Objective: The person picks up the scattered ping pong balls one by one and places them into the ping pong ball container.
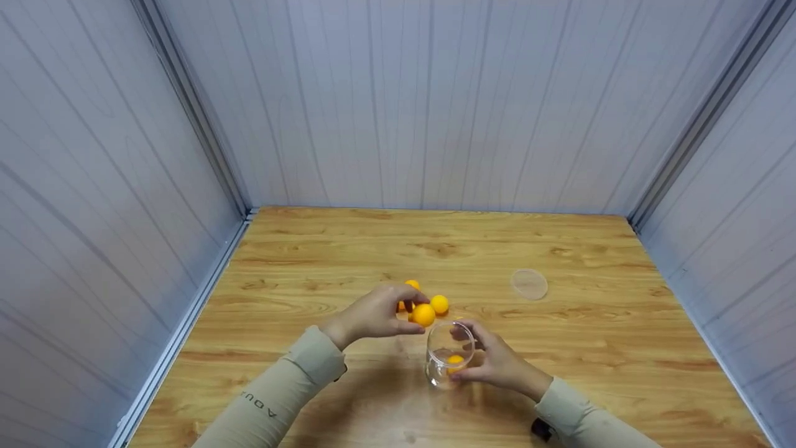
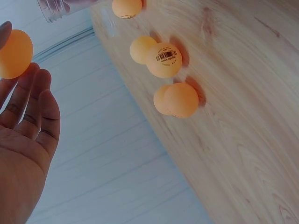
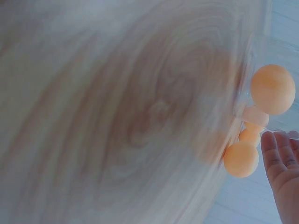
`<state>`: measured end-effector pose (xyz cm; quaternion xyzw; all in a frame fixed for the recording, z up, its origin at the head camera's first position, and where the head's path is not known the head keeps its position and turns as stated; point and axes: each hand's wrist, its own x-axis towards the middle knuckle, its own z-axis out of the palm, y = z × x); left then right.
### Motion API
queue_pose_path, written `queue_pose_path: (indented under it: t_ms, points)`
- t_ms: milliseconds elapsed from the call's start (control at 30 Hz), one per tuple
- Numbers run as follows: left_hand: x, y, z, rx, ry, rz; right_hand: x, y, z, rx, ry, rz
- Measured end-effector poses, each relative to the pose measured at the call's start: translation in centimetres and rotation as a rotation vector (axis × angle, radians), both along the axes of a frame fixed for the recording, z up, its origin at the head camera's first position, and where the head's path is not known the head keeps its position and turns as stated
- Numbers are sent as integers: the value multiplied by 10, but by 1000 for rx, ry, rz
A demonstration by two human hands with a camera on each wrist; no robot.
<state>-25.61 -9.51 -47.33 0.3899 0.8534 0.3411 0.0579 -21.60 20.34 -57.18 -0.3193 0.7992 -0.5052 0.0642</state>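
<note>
Right hand (image 1: 502,366): fingers gripped clear jar (image 1: 434,364)
Jar contents: one orange ball (image 1: 456,360) sat inside
Left hand (image 1: 372,313): fingers pinched second ball (image 1: 424,315) near jar rim
Surface (image 1: 280,336): loose balls (image 1: 439,304) lay nearby, clear disc (image 1: 529,284) farther right

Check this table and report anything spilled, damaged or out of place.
Nothing stands out. The transparent round disc lies by itself on the brown wood-grain table, away from the clear cylindrical jar in the right hand, but looks undamaged. The loose round orange balls sit clustered, not scattered.
</note>
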Motion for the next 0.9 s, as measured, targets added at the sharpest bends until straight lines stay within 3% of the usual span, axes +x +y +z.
queue_pose_path:
  t_ms: [900]
  points:
    - [4,18,-6,2,-8,-63,0,0,1,6,-2,-3]
